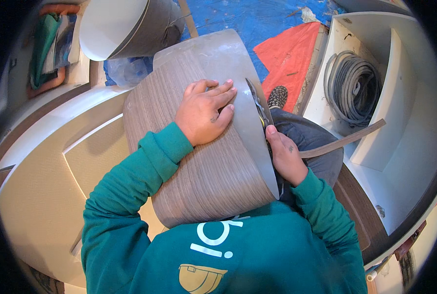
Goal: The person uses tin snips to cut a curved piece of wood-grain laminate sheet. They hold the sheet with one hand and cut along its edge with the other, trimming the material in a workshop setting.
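Across my lap lies a curled wood-grain laminate sheet [204, 171], its grey-white underside folded over at the far end and along the right edge. My left hand [204, 110] rests on top of it, fingers stretched out and pressing on the surface. At the sheet's right edge, my right hand [287, 157] is closed around dark-handled shears [261, 110]. Their metal blades point away from me along the edge; the handles are mostly hidden by my hand and the sheet. A narrow wood-grain strip [346, 140] sticks out to the right from behind my right hand.
Another rolled sheet [155, 32] stands at the far left. A coiled grey hose or cable [353, 88] sits in a white curved cabinet [404, 122] on the right. Blue sheeting [218, 19] and a red-orange sheet [292, 63] cover the floor ahead. A curved panel [42, 181] lies left.
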Action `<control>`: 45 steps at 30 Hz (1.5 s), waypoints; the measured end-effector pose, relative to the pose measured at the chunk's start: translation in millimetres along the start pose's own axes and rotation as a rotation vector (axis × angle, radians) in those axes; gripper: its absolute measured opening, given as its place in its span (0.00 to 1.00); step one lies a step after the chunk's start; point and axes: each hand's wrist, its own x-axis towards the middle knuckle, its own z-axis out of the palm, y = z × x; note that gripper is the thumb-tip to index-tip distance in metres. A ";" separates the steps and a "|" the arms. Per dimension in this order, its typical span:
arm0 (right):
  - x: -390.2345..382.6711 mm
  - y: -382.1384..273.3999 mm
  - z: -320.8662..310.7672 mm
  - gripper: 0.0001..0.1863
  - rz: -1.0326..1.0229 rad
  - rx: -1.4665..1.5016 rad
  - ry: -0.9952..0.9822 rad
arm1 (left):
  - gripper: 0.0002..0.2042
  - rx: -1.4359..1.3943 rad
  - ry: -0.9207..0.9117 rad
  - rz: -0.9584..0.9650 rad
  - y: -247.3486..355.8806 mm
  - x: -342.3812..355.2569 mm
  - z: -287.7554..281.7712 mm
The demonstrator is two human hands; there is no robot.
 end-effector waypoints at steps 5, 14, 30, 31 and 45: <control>2.0 2.2 -1.4 0.34 0.021 -0.027 0.004 | 0.20 -0.005 0.010 0.000 -0.6 -1.1 1.6; 0.2 -9.0 0.2 0.33 0.028 0.043 -0.051 | 0.20 0.010 0.046 0.023 -1.8 -2.1 4.9; 0.9 -19.9 8.6 0.38 0.168 0.123 -0.024 | 0.20 -0.008 0.064 0.017 -2.7 -3.6 7.9; -0.7 -24.1 9.9 0.39 0.196 0.139 -0.016 | 0.20 -0.008 0.063 0.017 -2.7 -3.5 7.8; -3.3 -27.1 10.6 0.39 0.200 0.143 -0.008 | 0.20 -0.030 0.061 0.018 -2.9 -3.3 7.8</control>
